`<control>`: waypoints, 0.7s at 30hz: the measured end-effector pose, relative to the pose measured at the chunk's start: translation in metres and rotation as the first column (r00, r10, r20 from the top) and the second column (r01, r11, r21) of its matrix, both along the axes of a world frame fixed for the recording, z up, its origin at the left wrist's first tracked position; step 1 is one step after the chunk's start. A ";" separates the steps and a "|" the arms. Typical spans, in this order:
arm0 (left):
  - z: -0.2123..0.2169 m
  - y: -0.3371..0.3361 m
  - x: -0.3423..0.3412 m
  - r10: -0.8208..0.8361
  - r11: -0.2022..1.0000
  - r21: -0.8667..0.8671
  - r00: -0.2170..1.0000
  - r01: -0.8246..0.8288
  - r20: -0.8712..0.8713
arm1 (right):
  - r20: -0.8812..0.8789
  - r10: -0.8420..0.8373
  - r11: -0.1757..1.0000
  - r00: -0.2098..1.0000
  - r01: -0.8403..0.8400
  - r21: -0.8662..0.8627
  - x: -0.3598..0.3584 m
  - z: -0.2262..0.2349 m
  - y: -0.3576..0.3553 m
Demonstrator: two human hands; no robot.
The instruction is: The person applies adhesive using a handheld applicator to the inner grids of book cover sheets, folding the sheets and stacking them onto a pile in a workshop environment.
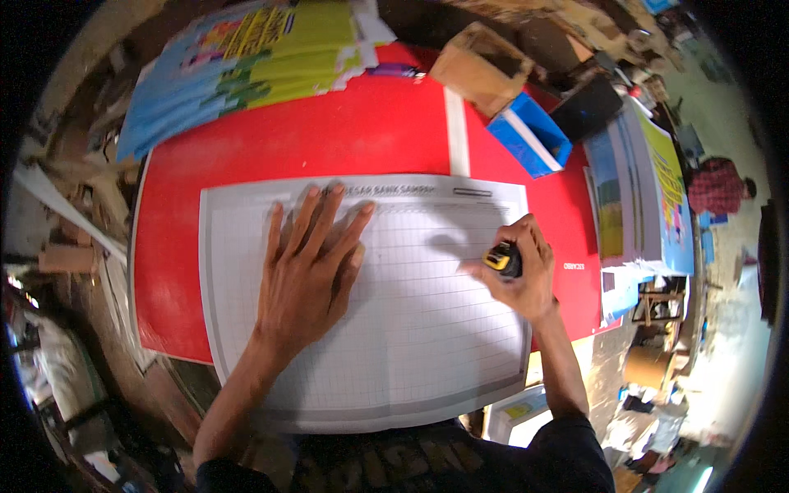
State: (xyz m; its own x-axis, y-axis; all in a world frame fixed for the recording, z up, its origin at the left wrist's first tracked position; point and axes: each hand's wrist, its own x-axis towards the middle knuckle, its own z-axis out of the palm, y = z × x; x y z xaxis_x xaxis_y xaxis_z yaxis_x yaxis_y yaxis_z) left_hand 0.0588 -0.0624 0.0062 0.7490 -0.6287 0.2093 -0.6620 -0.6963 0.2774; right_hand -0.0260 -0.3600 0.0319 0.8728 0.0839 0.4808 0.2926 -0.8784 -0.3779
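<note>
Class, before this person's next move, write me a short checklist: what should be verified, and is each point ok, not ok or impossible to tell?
1. Left hand over the gridded sheet, fingers spread: ok.
2. Left hand pressing firmly: cannot tell; pressure does not show.
3. Right hand gripping the yellow-and-black tool: ok, fingers curled round it.
4. Sheet wholly on the red table: not ok; its near edge appears to jut past the table's near edge.
5. Blue box apart from the sheet: ok, it stands beyond the far right corner.
</note>
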 end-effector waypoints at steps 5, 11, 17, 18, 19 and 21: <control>0.002 -0.010 -0.002 -0.034 0.999 -0.015 0.998 0.034 0.056 | 0.067 -0.510 0.860 0.858 0.509 0.030 -0.010 -0.031 -0.087; 0.004 -0.008 -0.001 -0.051 0.998 -0.020 0.998 0.052 0.047 | 0.430 -0.536 0.666 0.726 0.677 -0.312 0.041 -0.006 -0.162; 0.004 -0.005 -0.001 -0.048 0.999 -0.019 0.999 0.048 0.020 | 0.524 -0.467 0.676 0.712 0.670 -0.307 0.095 0.015 -0.210; 0.004 -0.005 -0.001 -0.045 0.999 -0.027 0.999 0.046 0.017 | 0.523 -0.471 0.666 0.710 0.675 -0.318 0.097 0.016 -0.212; 0.005 -0.005 -0.001 -0.041 0.999 -0.022 0.999 0.042 0.019 | 0.523 -0.470 0.670 0.711 0.673 -0.313 0.098 0.016 -0.215; 0.005 -0.005 -0.002 -0.045 0.999 -0.018 0.999 0.045 0.006 | 0.515 -0.483 0.634 0.708 0.689 -0.352 0.100 0.017 -0.217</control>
State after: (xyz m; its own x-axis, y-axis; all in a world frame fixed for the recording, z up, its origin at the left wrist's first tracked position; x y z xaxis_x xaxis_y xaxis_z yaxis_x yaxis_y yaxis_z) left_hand 0.0569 -0.0675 0.0114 0.7186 -0.6578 0.2257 -0.6943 -0.6604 0.2859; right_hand 0.0736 -0.5768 0.0487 0.6002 -0.0778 0.7960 -0.3384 -0.9265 0.1646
